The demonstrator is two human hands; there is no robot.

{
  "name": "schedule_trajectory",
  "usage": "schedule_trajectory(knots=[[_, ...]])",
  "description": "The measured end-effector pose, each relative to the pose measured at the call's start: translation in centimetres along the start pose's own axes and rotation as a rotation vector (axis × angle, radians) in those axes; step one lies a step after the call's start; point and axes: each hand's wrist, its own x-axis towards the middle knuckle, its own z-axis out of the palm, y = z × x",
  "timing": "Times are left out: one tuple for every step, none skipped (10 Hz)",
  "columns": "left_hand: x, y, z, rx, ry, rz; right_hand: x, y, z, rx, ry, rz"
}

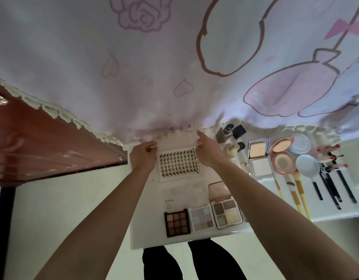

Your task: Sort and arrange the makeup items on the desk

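The clear cover (pixel 177 132) standing up behind the lash tray (pixel 177 163) is blurred and nearly melts into the printed cloth (pixel 174 77) behind it, so only its side edges read plainly. The small print on the card below the tray is too soft to read. At the far right a hand-shaped thing with red tips (pixel 327 153) sits among dark sticks; I cannot tell what it is.

The left hand (pixel 143 156) pinches the cover's left edge, fingers curled tight. The right hand (pixel 207 150) pinches the right edge the same way, its fingertips partly hidden by the plastic. The tray lies flat on the white desk (pixel 146 229) between the 2 hands, at the back edge.

Nearer the person, 3 palettes lie in a row: a brown palette (pixel 177 222) of 9 pans, a pale palette (pixel 202 218), and an open palette (pixel 227 213). To the right lie powder compacts (pixel 258 156) and brushes (pixel 296 190).
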Motion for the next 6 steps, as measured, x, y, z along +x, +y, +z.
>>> schedule_trajectory(knots=[[0.3, -0.1, 0.3, -0.011, 0.002, -0.017, 0.5, 0.1, 0.3, -0.025, 0.009, -0.009], [1.1, -0.3, 0.4, -0.018, -0.005, 0.012, 1.1, 0.2, 0.5, -0.034, 0.041, -0.026], [1.5, -0.3, 0.3, -0.017, 0.003, 0.015, 1.4, 0.2, 0.6, 0.014, 0.065, -0.031], [1.0, 0.0, 0.0, 0.024, -0.013, 0.049, 1.0, -0.1, 0.4, 0.019, 0.056, -0.037], [-0.8, 0.1, -0.6, 0.065, -0.022, 0.106, 0.2, 0.0, 0.5, 0.062, 0.033, -0.045], [-3.4, 0.0, -1.8, 0.154, -0.09, 0.142, -1.3, 0.3, 0.2, 0.128, 0.052, -0.03]])
